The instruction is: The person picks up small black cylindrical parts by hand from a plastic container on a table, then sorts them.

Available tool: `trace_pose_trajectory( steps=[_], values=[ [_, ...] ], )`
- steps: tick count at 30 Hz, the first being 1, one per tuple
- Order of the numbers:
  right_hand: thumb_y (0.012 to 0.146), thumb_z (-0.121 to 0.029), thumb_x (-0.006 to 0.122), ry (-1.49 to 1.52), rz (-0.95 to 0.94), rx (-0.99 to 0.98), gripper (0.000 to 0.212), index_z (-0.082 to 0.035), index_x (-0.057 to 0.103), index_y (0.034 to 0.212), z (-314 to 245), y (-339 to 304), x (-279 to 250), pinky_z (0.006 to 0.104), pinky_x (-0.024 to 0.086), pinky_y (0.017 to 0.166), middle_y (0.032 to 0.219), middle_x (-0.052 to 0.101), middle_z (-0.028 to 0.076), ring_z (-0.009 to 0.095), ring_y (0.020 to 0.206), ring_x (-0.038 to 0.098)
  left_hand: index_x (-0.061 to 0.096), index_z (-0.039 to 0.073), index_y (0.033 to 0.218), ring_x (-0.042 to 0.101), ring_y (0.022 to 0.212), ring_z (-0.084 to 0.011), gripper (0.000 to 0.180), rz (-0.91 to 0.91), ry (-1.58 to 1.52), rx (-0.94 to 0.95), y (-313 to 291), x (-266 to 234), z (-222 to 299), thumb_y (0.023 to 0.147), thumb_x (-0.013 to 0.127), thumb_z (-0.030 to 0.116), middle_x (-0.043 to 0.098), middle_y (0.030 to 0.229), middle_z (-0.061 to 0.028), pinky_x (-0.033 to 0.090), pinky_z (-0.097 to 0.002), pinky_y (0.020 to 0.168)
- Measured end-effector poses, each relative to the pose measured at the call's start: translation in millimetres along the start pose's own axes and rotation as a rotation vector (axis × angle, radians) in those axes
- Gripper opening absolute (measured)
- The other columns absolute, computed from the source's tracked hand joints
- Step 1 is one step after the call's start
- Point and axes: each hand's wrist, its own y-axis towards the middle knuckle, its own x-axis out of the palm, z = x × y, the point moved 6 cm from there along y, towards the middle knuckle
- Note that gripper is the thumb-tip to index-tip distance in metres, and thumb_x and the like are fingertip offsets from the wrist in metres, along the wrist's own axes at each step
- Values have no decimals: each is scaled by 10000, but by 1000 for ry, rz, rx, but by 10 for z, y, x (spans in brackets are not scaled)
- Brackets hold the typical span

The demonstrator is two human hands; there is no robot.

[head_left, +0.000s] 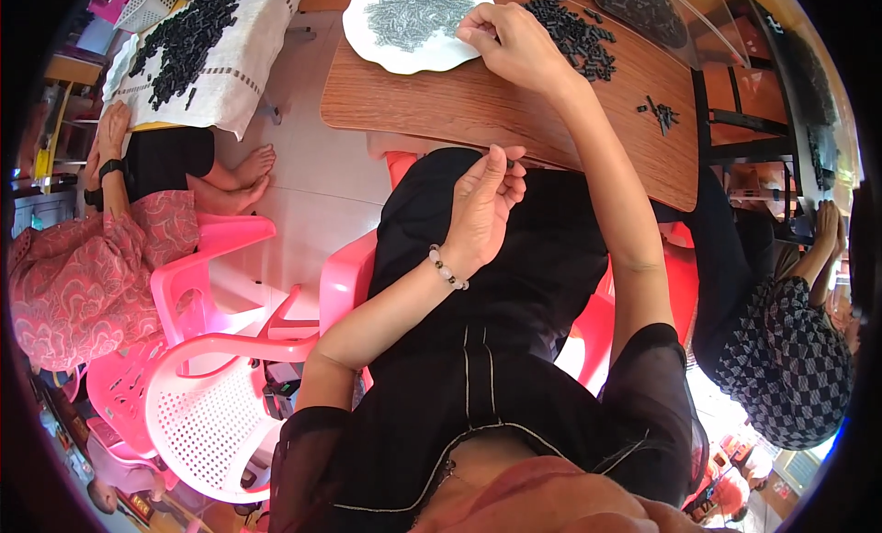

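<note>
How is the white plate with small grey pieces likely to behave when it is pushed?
The white plate looks smooth and rigid, so it would probably slide without bending. Its small grey pieces appear loosely heaped, so they may shift or spill if jolted.

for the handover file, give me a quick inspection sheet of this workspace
Surface: brown wood-grain table.
Items: white plate bearing silvery pieces; black heap to its right.
Clutter: small dark scatter near the table's right side.
Hands: left hand appears to pinch a dark piece; right hand has its fingers at the plate's right edge, grip unclear.
Cables: nothing seen.
Surroundings: pink chairs; at left, cloth-covered table and one person; at right, another person.
</note>
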Motion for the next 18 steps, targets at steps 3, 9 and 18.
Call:
trace_pose_trajectory(
  steps=[3,9,18],
  values=[
    [888,-178,617,-16,-9,31,210,25,670,891,60,45,20,349,444,611,700,622,146,234,623,567,651,23,1048,532,734,-54,360,4,-5,-7,0,6,-6,934,611,361,607,834,11,458,-191,698],
    [888,-183,617,-8,1,18,208,16,677,898,24,88,57,367,455,634,705,630,143,245,641,579,659,33,1036,532,732,-58,359,30,-25,-76,-7,-27,-46,936,605,374,597,819,13,461,-187,697],
    [879,-195,617,-253,-1,-99,190,-20,691,876,-86,117,100,418,481,692,750,655,150,311,756,608,662,39,1034,528,723,-52,359,43,-19,-102,0,-79,-74,940,599,380,588,809,17,458,-173,677]
  ],
)
